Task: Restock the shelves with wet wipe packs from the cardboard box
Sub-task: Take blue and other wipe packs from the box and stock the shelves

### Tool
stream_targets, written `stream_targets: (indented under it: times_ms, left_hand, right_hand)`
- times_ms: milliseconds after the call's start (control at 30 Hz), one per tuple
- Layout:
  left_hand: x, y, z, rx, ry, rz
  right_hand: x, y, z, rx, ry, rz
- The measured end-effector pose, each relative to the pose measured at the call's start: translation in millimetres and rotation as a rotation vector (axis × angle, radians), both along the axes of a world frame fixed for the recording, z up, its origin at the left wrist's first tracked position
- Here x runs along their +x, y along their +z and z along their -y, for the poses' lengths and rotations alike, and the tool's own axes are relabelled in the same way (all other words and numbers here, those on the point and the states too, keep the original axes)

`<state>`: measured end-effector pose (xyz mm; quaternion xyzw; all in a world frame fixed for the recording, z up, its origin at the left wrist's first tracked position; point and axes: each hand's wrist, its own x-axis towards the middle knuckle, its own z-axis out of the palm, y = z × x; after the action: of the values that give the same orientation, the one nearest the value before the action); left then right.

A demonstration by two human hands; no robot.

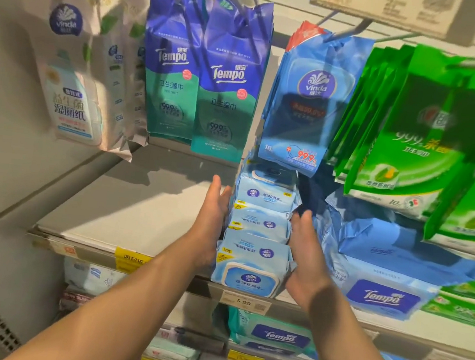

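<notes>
Your left hand (212,215) and right hand (306,254) press flat against the wipe pack row (256,240) on the shelf (127,212); fingertips appear straight, grasping nothing.

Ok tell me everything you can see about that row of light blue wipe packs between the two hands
The row of light blue wipe packs runs front to back on the shelf, several soft plastic packs, each with a round dark blue Vinda logo and yellow corner tags. The nearest pack shows a rounded flip lid. The left hand lies flat against the row's left side and the right hand against its right. Blue Tempo packs sit to the right.
</notes>
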<state>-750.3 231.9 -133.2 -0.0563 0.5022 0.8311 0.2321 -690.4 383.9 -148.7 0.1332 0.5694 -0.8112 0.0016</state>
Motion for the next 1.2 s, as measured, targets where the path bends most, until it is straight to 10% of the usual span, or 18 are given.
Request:
stream_targets:
  times_ms: [667, 1200]
  left_hand:
    - [147, -26, 69, -0.650, 0.057, -0.734]
    - [357, -72, 110, -1.262, -0.030, -0.609]
  right_hand:
    - [118, 5, 54, 1.178, -0.209, -0.021]
    - [312, -34, 61, 1.108, 0.135, -0.052]
